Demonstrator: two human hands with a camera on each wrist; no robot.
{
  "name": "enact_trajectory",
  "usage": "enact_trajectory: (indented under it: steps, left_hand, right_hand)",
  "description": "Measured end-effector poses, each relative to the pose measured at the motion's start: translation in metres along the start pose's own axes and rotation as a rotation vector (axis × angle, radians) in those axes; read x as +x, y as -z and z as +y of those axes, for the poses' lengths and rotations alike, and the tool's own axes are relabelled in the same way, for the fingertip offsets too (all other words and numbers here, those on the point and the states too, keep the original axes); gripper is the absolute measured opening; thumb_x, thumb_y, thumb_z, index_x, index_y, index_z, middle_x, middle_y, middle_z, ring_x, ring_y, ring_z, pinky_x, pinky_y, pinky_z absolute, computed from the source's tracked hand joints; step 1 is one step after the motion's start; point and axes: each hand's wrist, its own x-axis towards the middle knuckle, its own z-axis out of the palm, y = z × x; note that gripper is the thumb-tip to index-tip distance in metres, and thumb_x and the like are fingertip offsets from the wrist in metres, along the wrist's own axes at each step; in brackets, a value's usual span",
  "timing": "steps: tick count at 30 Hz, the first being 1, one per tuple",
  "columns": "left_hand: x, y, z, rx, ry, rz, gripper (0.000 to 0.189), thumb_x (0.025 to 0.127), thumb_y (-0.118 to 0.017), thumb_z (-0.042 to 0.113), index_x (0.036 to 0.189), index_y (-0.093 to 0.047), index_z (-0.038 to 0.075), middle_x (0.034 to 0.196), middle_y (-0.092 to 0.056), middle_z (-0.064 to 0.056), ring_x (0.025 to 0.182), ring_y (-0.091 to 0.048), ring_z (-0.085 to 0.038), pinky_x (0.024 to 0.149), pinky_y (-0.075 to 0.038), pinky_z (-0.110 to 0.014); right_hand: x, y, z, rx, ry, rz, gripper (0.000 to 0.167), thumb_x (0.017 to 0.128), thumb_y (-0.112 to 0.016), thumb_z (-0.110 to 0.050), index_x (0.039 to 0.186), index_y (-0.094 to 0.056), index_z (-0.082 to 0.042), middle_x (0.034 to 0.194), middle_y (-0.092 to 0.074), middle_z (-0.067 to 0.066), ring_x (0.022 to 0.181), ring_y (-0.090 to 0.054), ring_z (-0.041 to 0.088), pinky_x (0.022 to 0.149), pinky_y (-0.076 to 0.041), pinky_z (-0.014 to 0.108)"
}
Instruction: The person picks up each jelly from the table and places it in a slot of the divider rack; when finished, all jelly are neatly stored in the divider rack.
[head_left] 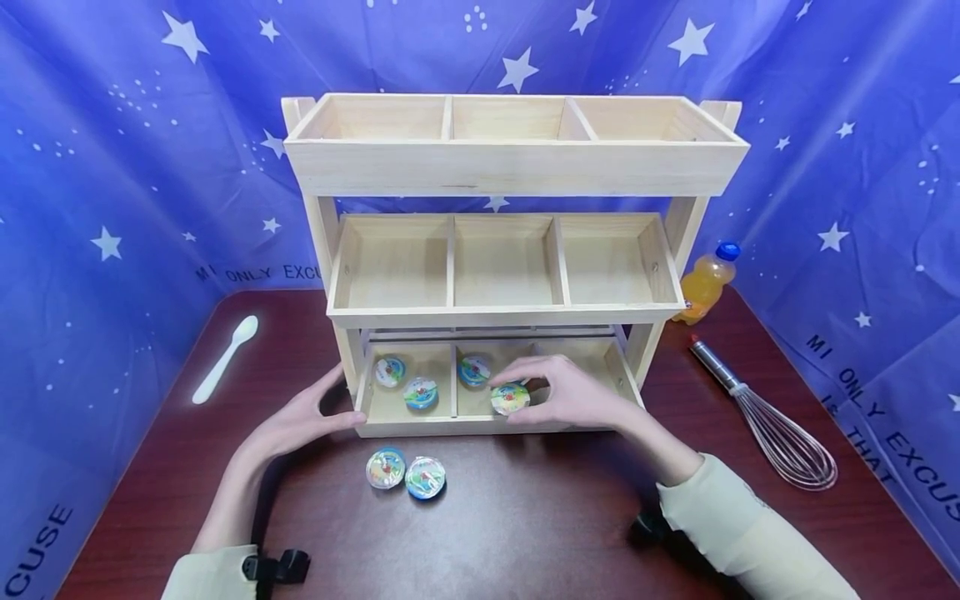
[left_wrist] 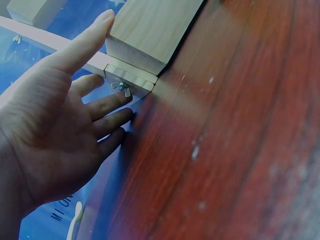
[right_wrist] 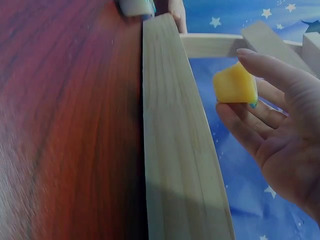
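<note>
Here's the small yellow cup (right_wrist: pixel 234 86), out at the fingertips of the right hand (head_left: pixel 577 396), well apart from the palm! Thumb on one side, fingers on the other: a narrow pinch round the wall, printed lid facing up in the head view. It sits at or over the middle compartment of the bottom tray (head_left: pixel 435 428); whether its base touches the floor, I can't tell.

It looks light, thin-walled plastic, likely to give under a hard squeeze and perhaps a bit slippery. The sides just below the rim seem the place to hold, sparing that delicate film lid.

Just beside it, a blue-rimmed cup (head_left: pixel 474 370) shares the compartment; two more, one here (head_left: pixel 390 371) and one there (head_left: pixel 421 393), lie in the left compartment.

Over at the tray's left end, the left hand (head_left: pixel 300 421) holds nothing, fingers loosely extended, thumb at the front corner. Nearer the person, two lidded cups (head_left: pixel 386 468) lie on the table (head_left: pixel 525 517).
</note>
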Motion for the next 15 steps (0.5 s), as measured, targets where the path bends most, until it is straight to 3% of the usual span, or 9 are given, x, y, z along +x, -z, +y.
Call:
enact_trajectory:
  steps: [4, 10, 15]
  left_hand:
    - [0.0, -0.001, -0.002, 0.0, 0.001, 0.002, 0.102, 0.089, -0.076, 0.047, 0.167, -0.014, 0.024, 0.172, -0.022, -0.017, 0.158, -0.021, -0.043, 0.121, -0.024, -0.071]
    - [0.0, -0.001, -0.002, 0.005, -0.002, 0.004, 0.102, 0.089, -0.076, 0.048, 0.167, -0.014, 0.025, 0.172, -0.021, -0.017, 0.158, -0.021, -0.043, 0.121, -0.024, -0.071]
    - [0.0, 0.0, -0.001, 0.003, 0.0, 0.002, 0.102, 0.089, -0.076, 0.048, 0.167, -0.014, 0.023, 0.172, -0.021, -0.017, 0.158, -0.021, -0.043, 0.121, -0.024, -0.071]
  right_hand:
    - [0.002, 0.007, 0.005, -0.037, -0.088, -0.014, 0.046, 0.084, -0.086, -0.022, 0.128, -0.073, -0.015, 0.123, -0.075, -0.002, 0.108, -0.067, 0.009, 0.091, -0.059, 0.032]
    - [0.009, 0.012, 0.016, -0.032, -0.196, -0.04, 0.049, 0.084, -0.085, -0.022, 0.13, -0.072, -0.013, 0.107, -0.076, -0.002, 0.087, -0.066, 0.01, 0.076, -0.057, 0.025]
    - [0.014, 0.014, 0.025, -0.03, -0.243, -0.045, 0.048, 0.083, -0.086, -0.024, 0.128, -0.073, -0.015, 0.099, -0.074, -0.004, 0.085, -0.063, 0.01, 0.074, -0.054, 0.023]
